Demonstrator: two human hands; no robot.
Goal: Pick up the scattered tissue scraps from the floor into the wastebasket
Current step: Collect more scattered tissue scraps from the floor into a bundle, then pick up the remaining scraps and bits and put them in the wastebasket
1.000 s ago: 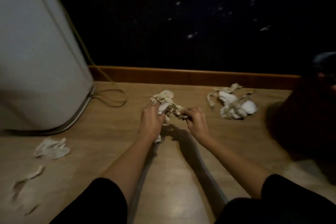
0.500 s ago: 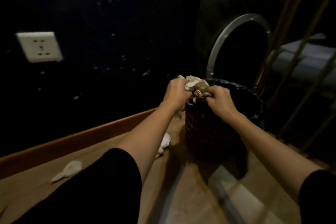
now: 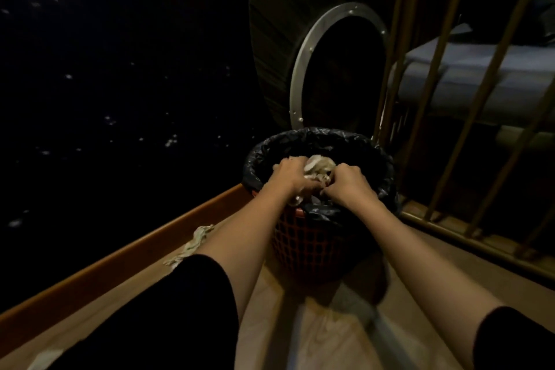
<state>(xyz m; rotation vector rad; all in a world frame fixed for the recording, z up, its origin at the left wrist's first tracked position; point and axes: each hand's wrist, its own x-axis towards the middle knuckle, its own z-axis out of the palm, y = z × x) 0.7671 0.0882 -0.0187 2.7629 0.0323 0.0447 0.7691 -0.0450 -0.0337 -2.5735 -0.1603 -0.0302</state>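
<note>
L hand (image 3: 289, 176) + R hand (image 3: 347, 185) both clamp tissue wad (image 3: 319, 167) over wastebasket (image 3: 303, 243) mouth. Wad crumpled, no clear long axis. Loose scrap (image 3: 196, 242) on floor (image 3: 336, 339), lying along baseboard (image 3: 126, 255).

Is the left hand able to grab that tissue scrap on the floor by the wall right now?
Probably not yet. The left hand is over the wastebasket, gripping the tissue wad with the right hand. The floor scrap lies uncovered below its forearm.

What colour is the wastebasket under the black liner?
Red-orange lattice wastebasket, clearest in the head view below the black liner.
</note>
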